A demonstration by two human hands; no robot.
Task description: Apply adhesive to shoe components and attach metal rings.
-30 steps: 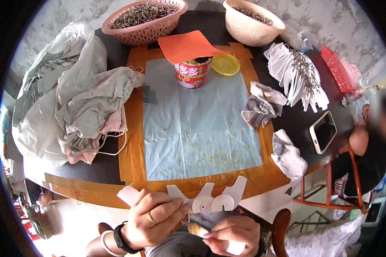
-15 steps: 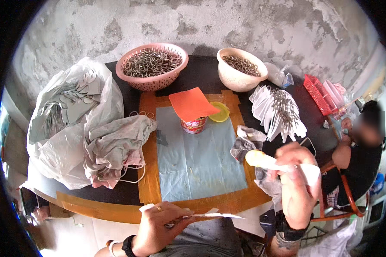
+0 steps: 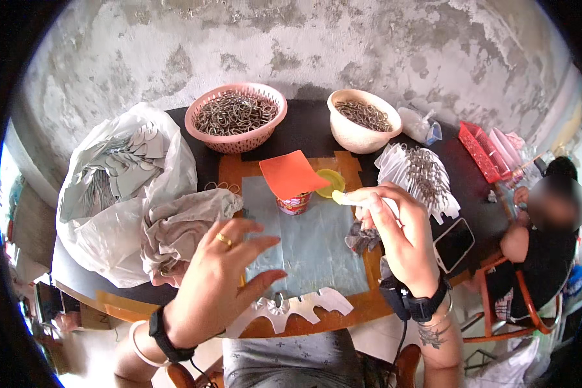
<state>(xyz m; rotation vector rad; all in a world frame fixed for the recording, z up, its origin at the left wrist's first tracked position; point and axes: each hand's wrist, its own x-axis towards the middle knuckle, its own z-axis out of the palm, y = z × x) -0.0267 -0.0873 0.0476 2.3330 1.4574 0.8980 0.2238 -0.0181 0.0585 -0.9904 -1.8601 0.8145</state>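
- Here, left hand [image 3: 220, 265], left of centre: fingers spread apart.
- Right hand [image 3: 404, 236], right of centre: fingers clamped on a yellow-tipped white tool [image 3: 352, 200].
- White cutouts [image 3: 297, 306]: lower centre, near edge of the table [image 3: 301, 123].

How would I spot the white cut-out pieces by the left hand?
On the dark table, find the blue sheet. At its near edge, by the person's left hand, is a jagged strip of white pieces. Unlike the fanned white bunch on the right, it stretches sideways in a row.
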